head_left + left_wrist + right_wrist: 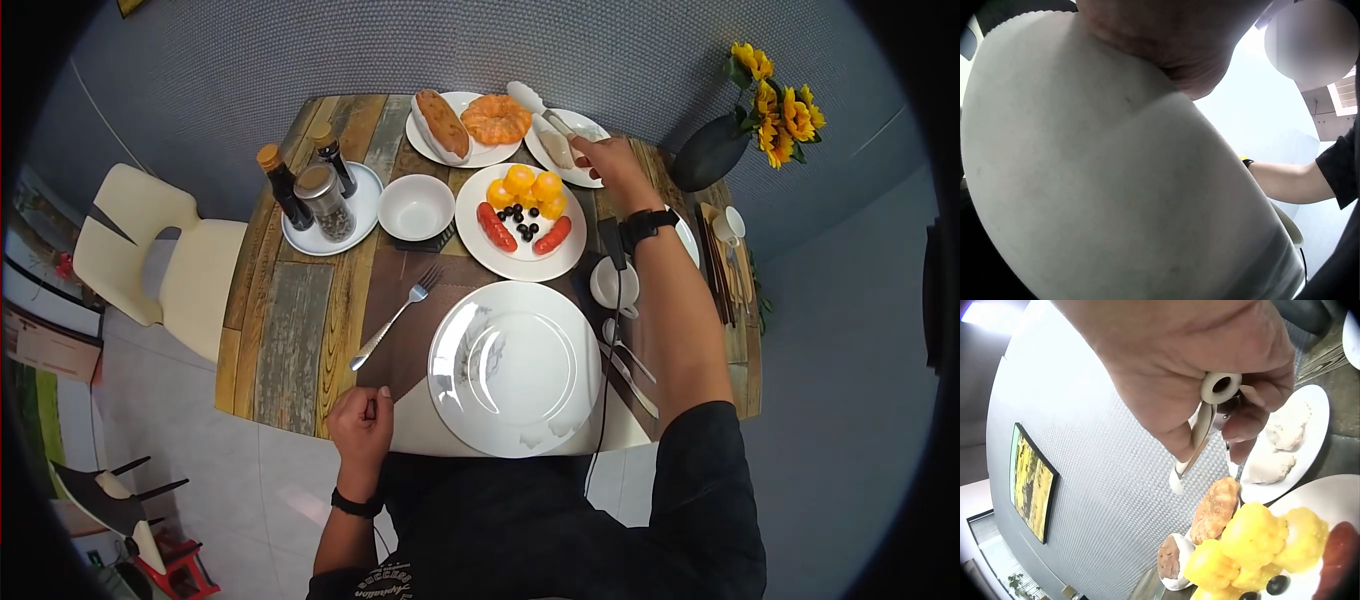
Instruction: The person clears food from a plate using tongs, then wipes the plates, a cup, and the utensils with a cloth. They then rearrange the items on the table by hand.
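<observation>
My right hand grips a pair of tongs with white tips, held over the back plates. In the right wrist view the fingers of the right hand wrap round the tongs. Below them lie an orange ring-shaped bread and a long bun on one plate, and pale pieces on another. The left hand rests at the table's front edge, fingers curled, holding nothing. A large white plate stands in front of the body.
A plate holds sausages, yellow pieces and black berries. Around it stand a bowl, a tray with bottles, a fork, a cup, a spoon and knife. A vase of sunflowers stands back right.
</observation>
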The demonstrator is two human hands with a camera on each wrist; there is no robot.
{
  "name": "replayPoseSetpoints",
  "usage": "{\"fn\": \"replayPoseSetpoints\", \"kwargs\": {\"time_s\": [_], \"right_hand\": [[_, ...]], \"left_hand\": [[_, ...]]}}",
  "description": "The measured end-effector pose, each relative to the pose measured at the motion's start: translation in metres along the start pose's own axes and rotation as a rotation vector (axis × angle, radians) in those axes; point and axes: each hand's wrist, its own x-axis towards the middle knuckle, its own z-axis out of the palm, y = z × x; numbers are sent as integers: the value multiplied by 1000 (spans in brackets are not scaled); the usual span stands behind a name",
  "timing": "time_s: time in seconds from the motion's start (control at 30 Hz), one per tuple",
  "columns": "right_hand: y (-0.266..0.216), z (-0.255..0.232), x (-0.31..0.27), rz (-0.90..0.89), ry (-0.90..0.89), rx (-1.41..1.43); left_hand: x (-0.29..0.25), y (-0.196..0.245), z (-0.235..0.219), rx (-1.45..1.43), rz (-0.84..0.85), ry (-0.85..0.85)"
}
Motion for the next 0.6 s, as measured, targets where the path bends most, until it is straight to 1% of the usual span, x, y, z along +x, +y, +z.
{"fn": "replayPoseSetpoints", "kwargs": {"time_s": [0.07, 0.17, 0.43, 0.6], "right_hand": [[2, 4, 6, 13, -69, -24], [2, 11, 11, -2, -47, -57], [-1, 15, 16, 2, -83, -16], [1, 15, 17, 0, -106, -66]], "left_hand": [[-1, -1, 0, 9, 3, 0], [-1, -3, 2, 18, -7, -8], [-1, 0, 2, 31, -18, -6], [-1, -2, 4, 24, -25, 3]]}}
